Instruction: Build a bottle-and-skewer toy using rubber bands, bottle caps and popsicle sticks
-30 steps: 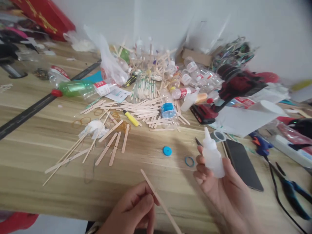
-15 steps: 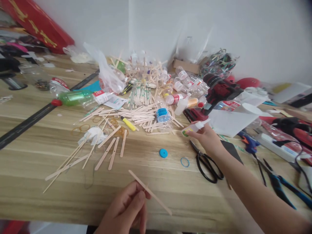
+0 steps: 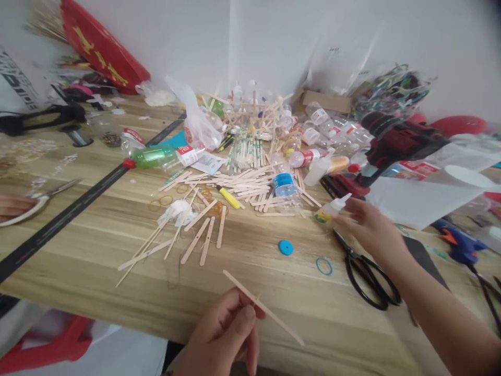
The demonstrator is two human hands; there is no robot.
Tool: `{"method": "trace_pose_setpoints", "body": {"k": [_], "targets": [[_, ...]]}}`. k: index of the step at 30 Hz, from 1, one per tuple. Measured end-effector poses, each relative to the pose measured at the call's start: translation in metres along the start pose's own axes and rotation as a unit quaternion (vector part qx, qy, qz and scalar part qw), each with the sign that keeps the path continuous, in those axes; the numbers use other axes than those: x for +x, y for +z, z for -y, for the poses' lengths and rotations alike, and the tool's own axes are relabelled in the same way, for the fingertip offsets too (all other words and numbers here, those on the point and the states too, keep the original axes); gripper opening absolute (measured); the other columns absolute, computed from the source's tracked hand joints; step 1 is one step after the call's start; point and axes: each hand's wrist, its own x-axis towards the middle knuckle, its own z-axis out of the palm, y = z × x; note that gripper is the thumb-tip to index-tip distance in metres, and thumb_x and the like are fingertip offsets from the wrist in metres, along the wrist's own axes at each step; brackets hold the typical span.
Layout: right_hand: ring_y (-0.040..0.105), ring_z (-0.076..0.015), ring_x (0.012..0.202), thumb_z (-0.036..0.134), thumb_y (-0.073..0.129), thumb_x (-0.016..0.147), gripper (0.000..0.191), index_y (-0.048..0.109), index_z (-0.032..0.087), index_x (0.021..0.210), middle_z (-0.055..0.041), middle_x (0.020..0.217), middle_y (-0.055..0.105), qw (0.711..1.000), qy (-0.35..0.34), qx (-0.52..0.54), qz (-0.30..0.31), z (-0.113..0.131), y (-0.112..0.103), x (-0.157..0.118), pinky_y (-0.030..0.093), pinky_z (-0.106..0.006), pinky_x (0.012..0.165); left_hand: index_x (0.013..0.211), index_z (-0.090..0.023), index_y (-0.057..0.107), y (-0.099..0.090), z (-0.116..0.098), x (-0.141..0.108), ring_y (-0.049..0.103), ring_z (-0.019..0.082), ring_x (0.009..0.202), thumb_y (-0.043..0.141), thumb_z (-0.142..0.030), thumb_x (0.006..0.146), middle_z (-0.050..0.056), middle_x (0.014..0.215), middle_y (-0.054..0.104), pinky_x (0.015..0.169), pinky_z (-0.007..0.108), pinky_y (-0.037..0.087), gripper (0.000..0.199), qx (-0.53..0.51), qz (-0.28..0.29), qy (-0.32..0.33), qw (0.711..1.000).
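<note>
My left hand [image 3: 230, 324], near the front of the table, pinches a wooden craft stick [image 3: 274, 318]. A short thin piece of wood [image 3: 257, 297] pokes out at the stick's middle. Over on the right, my right hand [image 3: 370, 224] has its fingers apart beside a small glue bottle [image 3: 329, 210] with a white nozzle, which leans on the table. Whether a fingertip still touches the bottle is hard to see. Black-handled scissors [image 3: 370, 277] lie below that hand. Between my hands are a blue bottle cap [image 3: 285, 247] and a blue ring [image 3: 324, 266].
Craft sticks [image 3: 250, 183], a yellow-handled tool [image 3: 229, 197] and plastic bottles [image 3: 285, 183] crowd the back. A red drill [image 3: 395, 151] stands at right, a glue gun [image 3: 462, 240] beyond. Another person's hand [image 3: 13, 209] is by scissors [image 3: 58, 190] at far left, past a black strip [image 3: 78, 209].
My right hand has loosened from the glue bottle, which now rests on the table. The view has swung left, bringing another person's hand in. My left hand keeps its pinch.
</note>
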Motion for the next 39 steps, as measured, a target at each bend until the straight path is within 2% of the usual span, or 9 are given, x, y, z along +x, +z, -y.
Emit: {"method": "trace_pose_setpoints", "body": {"k": [4, 6, 10, 14, 17, 22, 26, 34, 39], "targets": [[0.06, -0.0377, 0.095, 0.05, 0.057, 0.089, 0.025, 0.061, 0.033, 0.106, -0.0105, 0.102, 0.065, 0.985, -0.056, -0.119, -0.108, 0.036, -0.017, -0.035, 0.042, -0.05, 0.078, 0.084, -0.018, 0.054, 0.001, -0.003, -0.001, 0.027, 0.007, 0.042, 0.059, -0.067, 0.082, -0.006, 0.047, 0.05, 0.049, 0.024, 0.021, 0.049, -0.004, -0.007, 0.006, 1.0], [0.058, -0.0389, 0.097, 0.046, 0.049, 0.094, 0.021, 0.061, 0.031, 0.101, -0.0109, 0.096, 0.066, 0.975, -0.146, -0.15, -0.069, 0.052, -0.017, -0.046, 0.04, -0.054, 0.083, 0.083, -0.018, 0.053, 0.003, -0.005, 0.0, 0.027, 0.007, 0.042, 0.059, -0.068, 0.081, -0.007, 0.047, 0.05, 0.05, 0.024, 0.022, 0.05, 0.0, -0.006, 0.003, 1.0], [0.063, -0.0288, 0.082, 0.032, 0.052, 0.095, 0.013, 0.065, 0.027, 0.094, -0.0057, 0.084, 0.07, 0.949, -0.295, -0.105, 0.028, 0.072, 0.0, -0.043, 0.046, -0.045, 0.074, 0.083, -0.018, 0.053, 0.005, -0.007, -0.001, 0.028, 0.007, 0.043, 0.058, -0.07, 0.08, -0.007, 0.047, 0.049, 0.05, 0.024, 0.021, 0.052, 0.017, -0.001, -0.003, 1.0], [0.065, -0.0239, 0.087, 0.022, 0.046, 0.098, 0.022, 0.068, 0.024, 0.103, -0.0065, 0.092, 0.073, 0.909, -0.379, -0.056, 0.162, 0.092, 0.029, -0.025, 0.049, -0.04, 0.079, 0.083, -0.019, 0.052, 0.005, -0.006, -0.004, 0.029, 0.007, 0.043, 0.057, -0.074, 0.078, -0.007, 0.047, 0.049, 0.049, 0.024, 0.02, 0.056, 0.027, -0.002, -0.016, 1.0], [0.063, -0.0234, 0.096, 0.018, 0.043, 0.099, 0.028, 0.07, 0.02, 0.106, -0.0094, 0.102, 0.072, 0.846, -0.438, -0.12, 0.28, 0.114, 0.062, -0.01, 0.048, -0.038, 0.084, 0.085, -0.018, 0.053, 0.004, -0.005, -0.005, 0.028, 0.007, 0.042, 0.057, -0.076, 0.076, -0.006, 0.048, 0.049, 0.048, 0.024, 0.019, 0.059, 0.036, -0.004, -0.028, 0.999], [0.062, -0.0237, 0.098, 0.013, 0.056, 0.093, 0.022, 0.072, 0.021, 0.104, -0.0077, 0.107, 0.072, 0.801, -0.472, -0.165, 0.329, 0.145, 0.125, 0.011, 0.044, -0.034, 0.081, 0.088, -0.018, 0.055, 0.001, 0.0, -0.005, 0.033, 0.008, 0.045, 0.057, -0.077, 0.075, -0.006, 0.05, 0.049, 0.05, 0.023, 0.025, 0.06, 0.036, 0.005, -0.032, 0.999], [0.062, -0.021, 0.094, 0.014, 0.054, 0.094, 0.021, 0.072, 0.022, 0.103, -0.0068, 0.104, 0.069, 0.777, -0.496, -0.183, 0.341, 0.156, 0.153, 0.019, 0.042, -0.031, 0.077, 0.088, -0.018, 0.058, -0.003, 0.006, -0.006, 0.038, 0.009, 0.048, 0.055, -0.073, 0.08, -0.005, 0.053, 0.048, 0.051, 0.023, 0.03, 0.056, 0.039, -0.004, -0.017, 0.999], [0.055, -0.0242, 0.102, 0.011, 0.054, 0.094, 0.017, 0.069, 0.018, 0.092, -0.0119, 0.109, 0.065, 0.738, -0.533, -0.212, 0.355, 0.146, 0.127, 0.013, 0.038, -0.035, 0.08, 0.086, -0.018, 0.055, 0.001, 0.001, -0.004, 0.034, 0.008, 0.047, 0.057, -0.076, 0.076, -0.007, 0.052, 0.045, 0.05, 0.022, 0.029, 0.059, 0.036, -0.013, -0.033, 0.999], [0.059, -0.0227, 0.093, 0.013, 0.057, 0.093, 0.013, 0.069, 0.017, 0.09, -0.008, 0.087, 0.07, 0.764, -0.476, -0.221, 0.374, 0.128, 0.101, 0.017, 0.039, -0.033, 0.076, 0.082, -0.019, 0.052, 0.007, -0.003, 0.0, 0.03, 0.008, 0.044, 0.057, -0.072, 0.079, -0.008, 0.048, 0.045, 0.049, 0.022, 0.024, 0.053, 0.044, 0.006, -0.041, 0.998]]}}
